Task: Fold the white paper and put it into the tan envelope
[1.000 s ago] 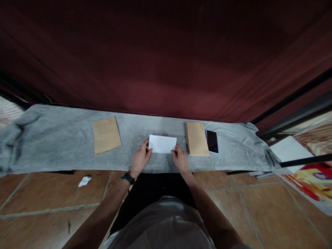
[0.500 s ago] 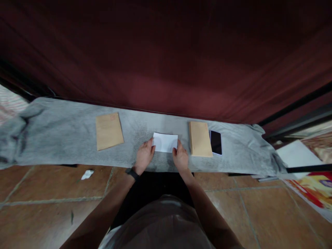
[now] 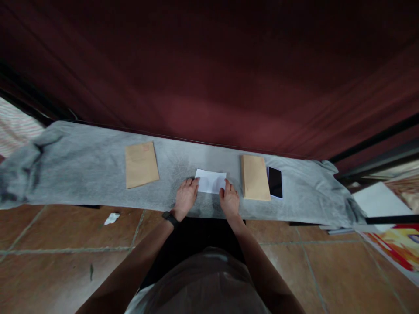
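Observation:
A white sheet of folded-looking paper [image 3: 211, 181] lies in front of me on a grey cloth [image 3: 183, 152]. At its left edge is my left hand [image 3: 186, 195], with a dark band on the wrist, its fingertips closed on the paper's side. My right hand [image 3: 229, 199] grips the opposite edge, thumb over the top face and fingers along the side. Left of the hands rests a single brown envelope [image 3: 141, 165] with a small red mark. To the right sits a thicker stack of brown envelopes [image 3: 255, 179].
A phone [image 3: 275, 182] with a dark screen lies against the right side of the envelope stack. Behind the cloth hangs a dark red curtain [image 3: 209, 113]. A crumpled white scrap [image 3: 111, 218] is on the tiled floor [image 3: 81, 235]. Colourful printed packaging [image 3: 397, 246] lies at far right.
My left fingers have shifted their hold and now lie flatter at the paper's left edge. The whole scene sits slightly further right in view. The envelopes and phone keep their places.

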Available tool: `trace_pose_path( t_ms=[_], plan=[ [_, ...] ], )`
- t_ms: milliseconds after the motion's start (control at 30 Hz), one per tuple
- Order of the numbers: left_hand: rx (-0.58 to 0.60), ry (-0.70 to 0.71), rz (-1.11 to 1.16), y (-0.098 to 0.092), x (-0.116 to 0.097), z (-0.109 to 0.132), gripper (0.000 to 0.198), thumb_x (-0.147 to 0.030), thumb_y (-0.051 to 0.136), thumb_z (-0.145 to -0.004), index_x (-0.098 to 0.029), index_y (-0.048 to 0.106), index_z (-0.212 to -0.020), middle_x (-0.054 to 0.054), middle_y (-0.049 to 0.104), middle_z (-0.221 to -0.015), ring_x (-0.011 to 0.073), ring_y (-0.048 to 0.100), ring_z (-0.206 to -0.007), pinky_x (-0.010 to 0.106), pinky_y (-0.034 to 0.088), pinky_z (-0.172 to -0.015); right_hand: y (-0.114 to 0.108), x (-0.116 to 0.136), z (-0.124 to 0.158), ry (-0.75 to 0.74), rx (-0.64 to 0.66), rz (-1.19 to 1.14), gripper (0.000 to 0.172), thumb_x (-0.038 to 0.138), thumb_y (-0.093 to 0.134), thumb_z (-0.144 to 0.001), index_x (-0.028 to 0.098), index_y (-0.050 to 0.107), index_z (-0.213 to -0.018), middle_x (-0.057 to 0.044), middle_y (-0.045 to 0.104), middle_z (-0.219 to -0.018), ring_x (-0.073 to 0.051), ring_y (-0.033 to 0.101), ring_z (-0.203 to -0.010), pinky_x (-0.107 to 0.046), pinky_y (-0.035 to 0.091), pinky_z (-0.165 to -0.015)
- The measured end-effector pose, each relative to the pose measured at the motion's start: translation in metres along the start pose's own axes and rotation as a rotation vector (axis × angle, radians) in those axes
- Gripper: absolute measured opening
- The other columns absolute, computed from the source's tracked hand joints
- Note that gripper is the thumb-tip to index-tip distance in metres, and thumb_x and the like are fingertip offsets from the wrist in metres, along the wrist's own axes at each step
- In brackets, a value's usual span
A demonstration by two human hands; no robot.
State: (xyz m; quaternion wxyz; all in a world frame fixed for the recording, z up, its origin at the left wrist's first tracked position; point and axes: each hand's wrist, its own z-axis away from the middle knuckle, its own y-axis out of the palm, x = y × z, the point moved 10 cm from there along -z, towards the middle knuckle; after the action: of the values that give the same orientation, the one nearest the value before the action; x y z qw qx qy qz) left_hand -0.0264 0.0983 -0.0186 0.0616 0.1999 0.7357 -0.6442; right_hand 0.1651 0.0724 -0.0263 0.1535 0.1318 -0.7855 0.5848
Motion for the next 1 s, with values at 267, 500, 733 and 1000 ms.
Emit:
trace_pose_path(
  t_ms=[267, 500, 733, 1000],
  plan=[
    [0.019, 0.085, -0.182, 0.002, -0.014, 0.005, 0.039, -0.014, 0.037, -0.098, -0.019, 0.058, -0.130, 0.014, 0.064, -0.110, 0.0308, 0.056, -0.107, 0.045, 0.045, -0.093, 0.002, -0.001, -0.001, 0.030, 0.044, 0.039, 0.043, 0.021, 0.044, -0.100, 0.014, 0.047, -0.143, -0.017, 0.066, -0.114, -0.028, 0.064, -0.101, -0.040, 0.047, -0.092],
    [-0.015, 0.204, -0.353, -0.001, -0.043, 0.009, 0.044, -0.004, 0.032, -0.094, -0.014, 0.055, -0.130, 0.017, 0.059, -0.131, 0.0303, 0.054, -0.119, 0.046, 0.044, -0.096, 0.002, 0.001, -0.001, 0.013, 0.064, 0.157, 0.041, 0.023, 0.046, -0.101, 0.014, 0.050, -0.140, -0.015, 0.066, -0.113, -0.026, 0.062, -0.099, -0.038, 0.047, -0.087],
    [0.058, 0.358, -0.293, 0.012, -0.054, 0.013, 0.052, -0.003, 0.029, -0.092, -0.015, 0.054, -0.135, 0.019, 0.052, -0.146, 0.0330, 0.049, -0.132, 0.048, 0.044, -0.100, -0.002, 0.004, 0.000, -0.016, 0.048, 0.164, 0.039, 0.022, 0.045, -0.100, 0.014, 0.053, -0.137, -0.015, 0.064, -0.112, -0.026, 0.061, -0.096, -0.039, 0.047, -0.085],
    [0.121, 0.336, -0.264, 0.020, -0.053, 0.012, 0.052, -0.003, 0.032, -0.092, -0.013, 0.051, -0.140, 0.019, 0.054, -0.144, 0.0304, 0.051, -0.132, 0.047, 0.045, -0.104, 0.005, 0.047, -0.001, -0.219, 0.048, -0.001, 0.040, 0.021, 0.046, -0.100, 0.016, 0.052, -0.140, -0.016, 0.053, -0.143, -0.028, 0.049, -0.126, -0.043, 0.042, -0.103]
  ],
)
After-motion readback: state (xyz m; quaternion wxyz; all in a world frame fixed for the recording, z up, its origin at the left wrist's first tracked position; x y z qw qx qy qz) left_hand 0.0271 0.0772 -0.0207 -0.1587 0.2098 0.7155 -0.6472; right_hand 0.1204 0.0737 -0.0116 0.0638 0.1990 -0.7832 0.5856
